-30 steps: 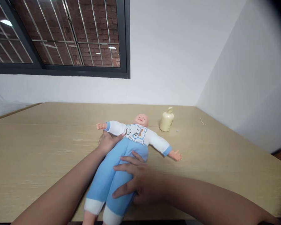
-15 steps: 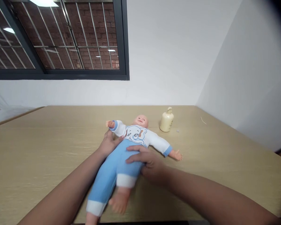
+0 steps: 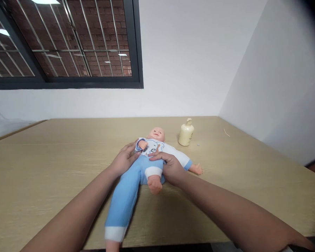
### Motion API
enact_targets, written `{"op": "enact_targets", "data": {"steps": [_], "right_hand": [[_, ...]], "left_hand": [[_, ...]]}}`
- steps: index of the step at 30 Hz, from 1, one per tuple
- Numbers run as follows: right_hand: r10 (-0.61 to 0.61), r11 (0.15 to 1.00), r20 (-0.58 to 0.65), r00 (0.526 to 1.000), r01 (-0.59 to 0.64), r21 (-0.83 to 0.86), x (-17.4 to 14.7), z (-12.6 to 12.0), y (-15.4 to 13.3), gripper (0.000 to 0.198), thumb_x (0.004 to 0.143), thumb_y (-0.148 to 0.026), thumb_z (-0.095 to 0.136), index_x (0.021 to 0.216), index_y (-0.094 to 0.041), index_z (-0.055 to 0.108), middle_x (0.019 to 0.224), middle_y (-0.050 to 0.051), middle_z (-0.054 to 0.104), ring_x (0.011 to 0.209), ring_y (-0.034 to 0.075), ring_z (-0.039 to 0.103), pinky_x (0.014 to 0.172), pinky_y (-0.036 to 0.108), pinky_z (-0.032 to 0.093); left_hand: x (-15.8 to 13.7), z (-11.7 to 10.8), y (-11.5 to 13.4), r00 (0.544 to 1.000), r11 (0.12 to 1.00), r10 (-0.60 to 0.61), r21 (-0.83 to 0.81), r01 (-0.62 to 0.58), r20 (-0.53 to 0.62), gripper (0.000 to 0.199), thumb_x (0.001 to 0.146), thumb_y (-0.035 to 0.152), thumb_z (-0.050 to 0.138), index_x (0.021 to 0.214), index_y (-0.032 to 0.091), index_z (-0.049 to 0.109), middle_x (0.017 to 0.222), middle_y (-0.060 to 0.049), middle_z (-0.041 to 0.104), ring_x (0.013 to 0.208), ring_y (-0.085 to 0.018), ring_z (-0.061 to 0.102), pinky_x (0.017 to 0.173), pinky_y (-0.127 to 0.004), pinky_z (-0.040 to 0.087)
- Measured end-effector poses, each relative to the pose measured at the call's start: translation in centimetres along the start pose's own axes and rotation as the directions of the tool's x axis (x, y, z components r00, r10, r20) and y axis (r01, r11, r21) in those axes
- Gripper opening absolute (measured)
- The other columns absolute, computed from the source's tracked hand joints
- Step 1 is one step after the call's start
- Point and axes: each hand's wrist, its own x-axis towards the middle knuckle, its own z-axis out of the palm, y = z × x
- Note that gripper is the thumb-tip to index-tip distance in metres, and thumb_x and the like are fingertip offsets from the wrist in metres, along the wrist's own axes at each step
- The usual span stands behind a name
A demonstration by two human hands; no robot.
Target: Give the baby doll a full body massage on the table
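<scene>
A: Taking the pump bottle [image 3: 186, 135] as the landmark, where is the doll [image 3: 143, 164]?

B: On its back on the table [image 3: 238, 182], left of the bottle and nearer the person. Its head [image 3: 156, 133] is near the bottle; one straight leg [image 3: 122, 203] runs away from the bottle toward the near table edge.

A: And the right hand [image 3: 173, 169]?

B: Closed around the doll's folded-up leg, on the bottle's near side and a little to its left. The bare foot [image 3: 154, 184] of that leg faces the person.

A: The left hand [image 3: 124, 159]?

B: Farther left of the bottle, at the doll's side, touching the bent sleeve [image 3: 138, 146]. I can't tell whether it grips the sleeve or only presses there.

A: The doll's other arm?

B: Stretched out, its small palm [image 3: 196, 169] lying on the near side of the bottle, slightly right.

A: What's around the bottle?

B: It stands upright, apart from the doll. A thin strand [image 3: 226, 132] lies to its right. Behind it rises a white wall [image 3: 186, 59], with a barred window [image 3: 102, 52] up to the left.
</scene>
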Motion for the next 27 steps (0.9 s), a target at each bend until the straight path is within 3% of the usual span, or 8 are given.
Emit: {"op": "enact_targets", "data": {"steps": [3, 7, 12, 16, 19, 22, 24, 27], "right_hand": [[-0.104, 0.99, 0.101, 0.989, 0.112, -0.085, -0.9, -0.5, -0.9, 0.04, 0.078, -0.006, 0.053, 0.104, -0.026, 0.074, 0.127, 0.003, 0.066, 0.122, 0.021, 0.06, 0.111, 0.044, 0.043], [-0.174, 0.931, 0.395, 0.902, 0.281, -0.232, -2.6, -0.7, -2.7, 0.07, 0.06, 0.001, 0.047, 0.118, -0.03, 0.069, 0.14, 0.0, 0.058, 0.129, 0.02, 0.054, 0.112, 0.04, 0.039], [-0.198, 0.806, 0.645, 0.738, 0.497, -0.322, -4.1, 0.4, -3.5, 0.069, 0.059, -0.006, 0.054, 0.123, -0.032, 0.064, 0.142, -0.003, 0.057, 0.142, 0.024, 0.039, 0.121, 0.047, 0.017], [-0.182, 0.78, 0.696, 0.695, 0.533, -0.328, -4.1, 0.7, -3.4, 0.059, 0.065, -0.019, 0.066, 0.122, -0.033, 0.065, 0.142, -0.002, 0.058, 0.143, 0.026, 0.037, 0.123, 0.048, 0.007], [-0.245, 0.863, 0.605, 0.758, 0.454, -0.22, -3.5, -0.1, -3.3, 0.051, 0.069, -0.036, 0.076, 0.119, -0.028, 0.066, 0.133, 0.003, 0.064, 0.133, 0.025, 0.051, 0.118, 0.042, 0.027], [-0.136, 0.934, 0.347, 0.928, 0.237, -0.268, -2.3, -1.3, -3.1, 0.033, 0.082, -0.048, 0.068, 0.104, -0.023, 0.069, 0.108, 0.006, 0.073, 0.099, 0.021, 0.067, 0.089, 0.033, 0.05], [0.003, 0.875, 0.158, 0.987, 0.074, -0.479, -1.5, -2.1, -3.0, 0.029, 0.091, -0.048, 0.058, 0.084, -0.022, 0.067, 0.083, 0.003, 0.07, 0.074, 0.017, 0.063, 0.067, 0.029, 0.047], [0.139, 0.661, 0.042, 0.989, -0.061, -0.748, -0.6, -3.0, -2.7, 0.045, 0.095, -0.054, 0.048, 0.066, -0.021, 0.058, 0.063, 0.001, 0.061, 0.06, 0.016, 0.052, 0.054, 0.028, 0.033]], "left_hand": [[-0.4, 0.3, -0.7, 0.997, 0.993, -0.046, -0.103, 0.052, 0.068, 0.068, 0.088, 0.055, 0.059, 0.146, 0.023, 0.044, 0.139, -0.01, 0.06, 0.128, -0.029, 0.056, 0.109, -0.043, 0.041], [-0.8, 0.0, -1.4, 0.963, 0.959, -0.263, -0.122, 0.254, -0.065, 0.089, 0.076, 0.061, 0.072, 0.146, 0.017, 0.039, 0.13, -0.016, 0.066, 0.117, -0.034, 0.064, 0.098, -0.045, 0.048], [-1.0, -0.8, -1.5, 0.945, 0.951, -0.31, -0.017, 0.31, -0.107, 0.079, 0.072, 0.065, 0.072, 0.134, 0.018, 0.055, 0.125, -0.015, 0.069, 0.117, -0.039, 0.063, 0.092, -0.045, 0.049], [-1.0, -1.2, -1.6, 0.94, 0.938, -0.338, 0.066, 0.341, -0.043, 0.064, 0.075, 0.069, 0.064, 0.111, 0.018, 0.071, 0.108, -0.013, 0.076, 0.108, -0.04, 0.066, 0.085, -0.043, 0.051], [-0.9, -1.3, -1.8, 0.917, 0.903, -0.399, 0.168, 0.395, -0.006, 0.062, 0.077, 0.075, 0.055, 0.09, 0.018, 0.076, 0.091, -0.013, 0.077, 0.096, -0.039, 0.069, 0.078, -0.043, 0.051], [-1.1, -1.3, -1.5, 0.91, 0.887, -0.415, 0.225, 0.402, 0.007, 0.067, 0.08, 0.078, 0.046, 0.083, 0.019, 0.076, 0.089, -0.013, 0.077, 0.091, -0.037, 0.07, 0.074, -0.042, 0.049], [-1.3, -1.4, -0.9, 0.91, 0.881, -0.414, 0.257, 0.398, 0.007, 0.068, 0.082, 0.079, 0.042, 0.083, 0.019, 0.076, 0.089, -0.013, 0.077, 0.088, -0.036, 0.07, 0.071, -0.041, 0.048], [-1.6, -1.5, 0.1, 0.92, 0.873, -0.392, 0.306, 0.379, -0.021, 0.065, 0.084, 0.075, 0.041, 0.082, 0.021, 0.075, 0.085, -0.01, 0.077, 0.082, -0.033, 0.07, 0.067, -0.039, 0.047]]}}
